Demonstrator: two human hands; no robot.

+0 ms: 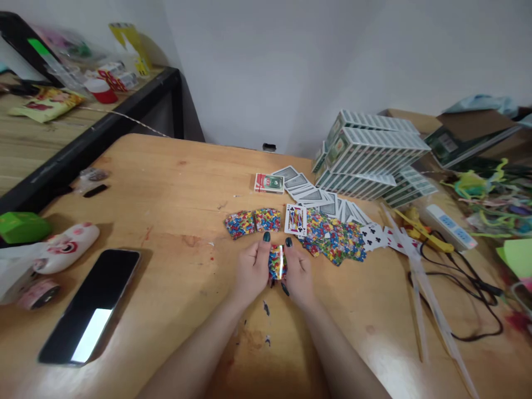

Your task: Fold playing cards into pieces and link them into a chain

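Observation:
My left hand (251, 270) and my right hand (298, 272) together grip a small stack of playing cards (277, 262) with colourful patterned backs, held upright just above the wooden table (174, 221). Beyond them lie two face-down card piles (252, 221), a face-up court card (296, 219) and a spread of colourful-backed cards (334, 237). More face-up cards (380, 235) lie to the right.
A stack of boxed card decks (369, 152) and a red-and-green deck box (269, 183) sit at the back. A phone (91, 305) and a white toy (66, 245) lie left. A power strip (446, 226), black cable (469, 277) and clear strips (428, 293) are at right.

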